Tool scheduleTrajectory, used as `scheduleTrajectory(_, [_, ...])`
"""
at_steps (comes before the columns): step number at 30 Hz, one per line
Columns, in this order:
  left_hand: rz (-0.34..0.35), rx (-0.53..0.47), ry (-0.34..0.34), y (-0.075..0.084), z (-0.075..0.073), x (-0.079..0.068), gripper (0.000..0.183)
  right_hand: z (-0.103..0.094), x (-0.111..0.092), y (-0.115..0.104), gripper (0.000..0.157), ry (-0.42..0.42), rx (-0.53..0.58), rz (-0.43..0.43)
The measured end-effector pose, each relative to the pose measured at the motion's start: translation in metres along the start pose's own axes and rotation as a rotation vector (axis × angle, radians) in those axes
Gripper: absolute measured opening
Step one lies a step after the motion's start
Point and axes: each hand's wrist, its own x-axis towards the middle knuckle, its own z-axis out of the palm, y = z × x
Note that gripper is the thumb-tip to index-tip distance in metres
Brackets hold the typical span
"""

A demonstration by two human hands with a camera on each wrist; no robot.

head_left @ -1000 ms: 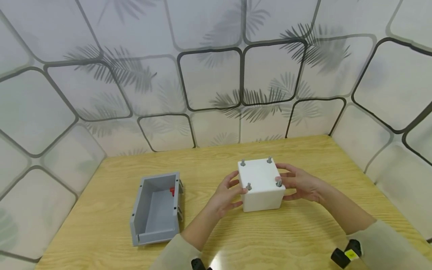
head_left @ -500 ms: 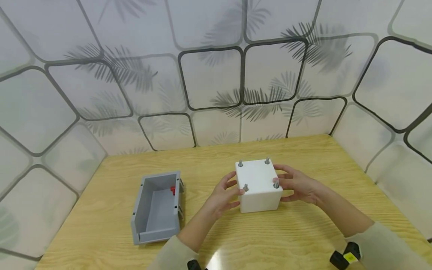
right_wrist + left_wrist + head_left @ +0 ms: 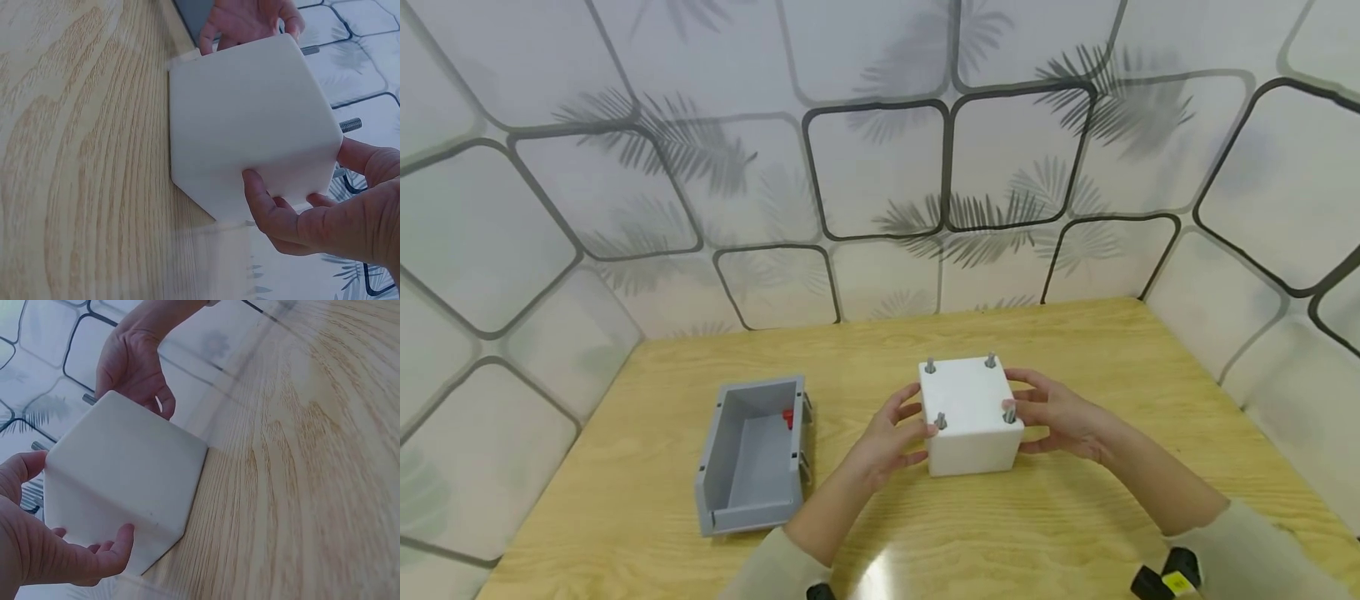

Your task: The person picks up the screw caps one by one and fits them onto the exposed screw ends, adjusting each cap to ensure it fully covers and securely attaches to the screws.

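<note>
Tabletop workstation, wider premises undetermined: wood-grain table [image 3: 970, 533], 6 o'clock; leaf-and-grid-patterned partition [image 3: 880, 175], 12 o'clock, enclosing 9 and 3; grey plastic parts bin [image 3: 756, 518], 7 o'clock.

Free room above white block [image 3: 967, 393] (bolts [image 3: 941, 422] jut at corners).

And there's the pale back wall [image 3: 872, 175] filling twelve o'clock, rounded outlines [image 3: 946, 167] in black and grey looping all over it, grey palm fronds [image 3: 1112, 96] feathering across at eleven, twelve and one! The left wall [image 3: 467, 225] angles in at ten o'clock, the right wall [image 3: 1270, 225] at two, both in matching print, and below spreads a yellowish wood-grain tabletop [image 3: 640, 467], a bright glare [image 3: 876, 577] gleaming at six.
</note>
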Motion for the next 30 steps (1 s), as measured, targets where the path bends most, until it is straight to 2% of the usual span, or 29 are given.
scheduleTrajectory(18, [0.003,0.024,-0.001,-0.001,-0.011,-0.012,0.077,0.014,0.002,0.001,0.072,-0.006,-0.001,-0.011])
scheduleTrajectory(30, [0.011,0.025,0.019,0.001,-0.012,-0.017,0.076,0.017,0.003,0.0,0.075,-0.01,-0.009,-0.016])
